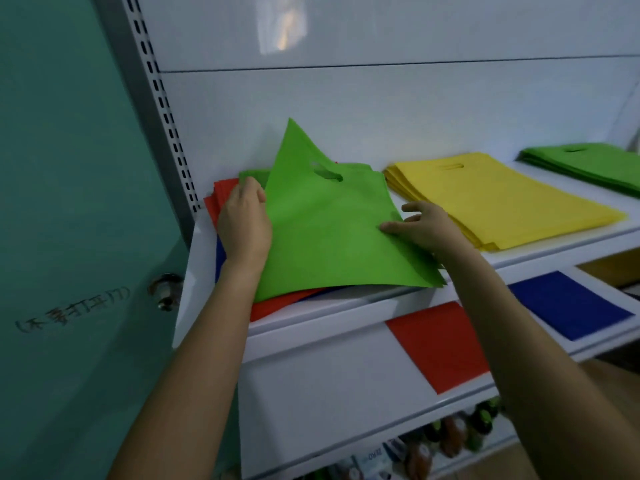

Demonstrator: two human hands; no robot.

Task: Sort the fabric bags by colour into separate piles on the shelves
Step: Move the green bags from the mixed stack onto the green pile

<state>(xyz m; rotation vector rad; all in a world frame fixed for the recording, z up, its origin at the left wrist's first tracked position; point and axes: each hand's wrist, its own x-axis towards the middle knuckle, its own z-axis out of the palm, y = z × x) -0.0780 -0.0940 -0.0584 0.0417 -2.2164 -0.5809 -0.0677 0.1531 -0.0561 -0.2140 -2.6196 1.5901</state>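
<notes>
A green fabric bag (329, 226) with a cut-out handle lies tilted on top of a mixed pile of red, blue and green bags (277, 306) at the left of the upper shelf. Its far left corner stands raised. My left hand (244, 221) grips the bag's left edge. My right hand (420, 225) pinches its right edge, thumb on top. A yellow pile (495, 199) lies in the middle of that shelf and a green pile (588, 164) at the far right. On the lower shelf lie a red bag (440, 344) and a blue bag (568, 303).
The white upper shelf (346, 306) has a slotted metal upright (162, 109) at its left. A teal door (69, 202) with a round knob (166, 289) stands further left. Bottles and packets (443, 441) fill the bottom shelf.
</notes>
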